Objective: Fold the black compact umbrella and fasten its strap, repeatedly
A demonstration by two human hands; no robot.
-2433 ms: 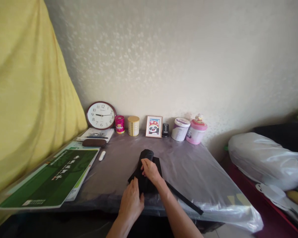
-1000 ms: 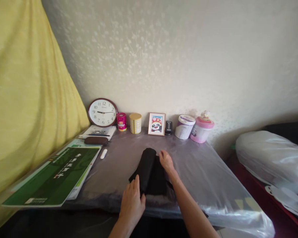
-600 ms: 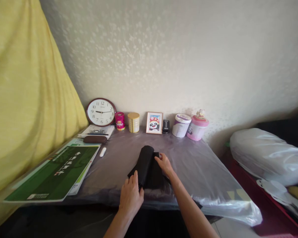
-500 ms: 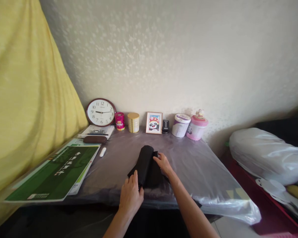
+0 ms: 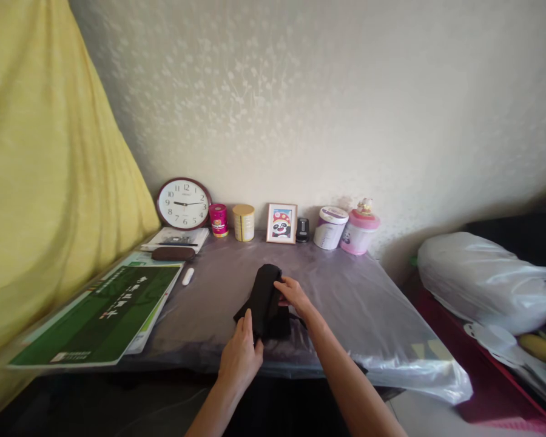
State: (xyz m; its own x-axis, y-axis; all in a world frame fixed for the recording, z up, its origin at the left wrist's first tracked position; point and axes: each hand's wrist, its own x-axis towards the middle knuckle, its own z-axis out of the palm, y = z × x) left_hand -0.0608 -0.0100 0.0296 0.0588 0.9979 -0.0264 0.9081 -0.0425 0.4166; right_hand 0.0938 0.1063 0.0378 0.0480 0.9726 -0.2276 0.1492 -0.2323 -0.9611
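One black folded cloth [image 5: 264, 300] lies mid-table, near front edge. Table [image 5: 346, 303] covered with clear plastic sheet, stands against pale wall; clock [image 5: 183, 203], tins, small picture frame [image 5: 282, 223] along back. Left hand [image 5: 240, 358] flat, fingers pressing cloth near end. Right hand [image 5: 292, 294] half-curled, fingertips gripping cloth edge.

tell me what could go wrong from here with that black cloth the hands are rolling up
The roll of black cloth looks loose: the left hand only presses its near end and the right hand its side, so it may spring open if either lifts. A black strap trails under the right forearm and could snag or drag the roll. The plastic sheet covering the table looks slick, so the bundle might slide toward the near edge.
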